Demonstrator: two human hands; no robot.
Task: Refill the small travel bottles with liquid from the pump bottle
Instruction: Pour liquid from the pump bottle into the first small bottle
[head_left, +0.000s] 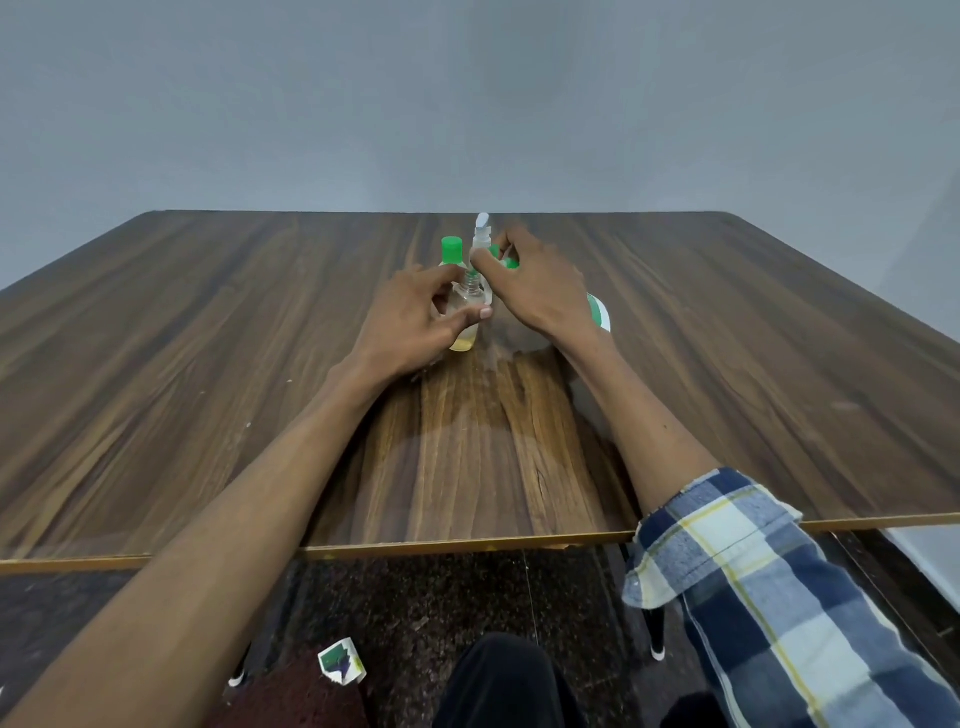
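My left hand (415, 317) grips a small clear travel bottle (464, 340) standing mid-table. It has a little yellowish liquid at the bottom, and its threaded neck is uncapped. My right hand (535, 286) lies curled over the clear pump bottle (597, 314), fingers round its neck just below the white pump head (482, 224). The thumb tip is close to the small bottle's neck. Bits of green show between the right fingers; I cannot tell what they belong to. A second small bottle with a green cap (451, 249) stands just behind the left hand.
The wooden table (208, 364) stretches wide on both sides, with its near edge toward me and a grey wall behind. On the dark floor under the table lies a small green-and-white packet (340, 661). My checked sleeve (753, 571) hangs past the front edge.
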